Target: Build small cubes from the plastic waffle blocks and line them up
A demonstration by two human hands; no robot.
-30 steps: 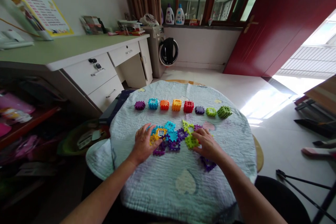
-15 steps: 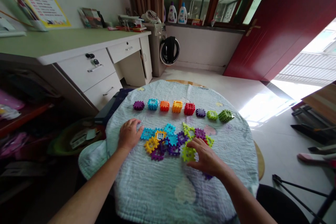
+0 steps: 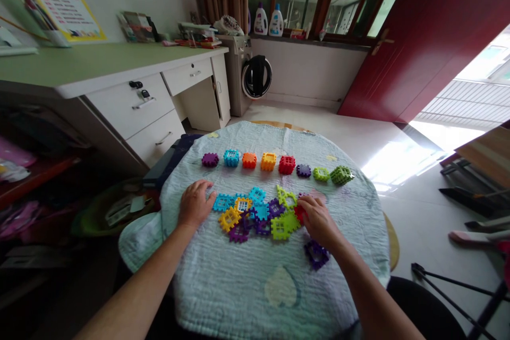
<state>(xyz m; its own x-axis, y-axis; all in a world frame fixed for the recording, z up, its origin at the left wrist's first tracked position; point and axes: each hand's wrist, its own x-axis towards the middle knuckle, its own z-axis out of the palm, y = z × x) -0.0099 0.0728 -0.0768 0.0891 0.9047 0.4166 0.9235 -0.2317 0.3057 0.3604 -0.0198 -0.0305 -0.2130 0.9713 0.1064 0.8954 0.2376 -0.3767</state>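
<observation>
My left hand (image 3: 195,204) lies on the cloth with its fingers loosely spread. Just right of its thumb is a light-blue interlocking building-block panel (image 3: 223,202). My right hand (image 3: 319,218) bends its fingers over the right end of a loose pile, beside a red panel (image 3: 299,213); a purple panel there is mostly covered, and the grip is hidden. Between the hands lie yellow panels (image 3: 229,219), purple panels (image 3: 239,232) and green panels (image 3: 281,227). A green triangular piece (image 3: 285,196) tops the pile's right side. A dark purple panel (image 3: 317,254) lies below my right wrist.
Along the table's far side runs a row of assembled blocks and stacks: purple (image 3: 210,159), blue (image 3: 231,158), orange (image 3: 249,160), yellow (image 3: 268,161), red (image 3: 287,164), dark purple (image 3: 303,170) and greens (image 3: 341,175). A cloth (image 3: 223,287) covers the round table.
My right hand has moved right and slightly up, off the green panel, onto the pile's right end. The green panel lies a little further left. My left hand has stayed put.
</observation>
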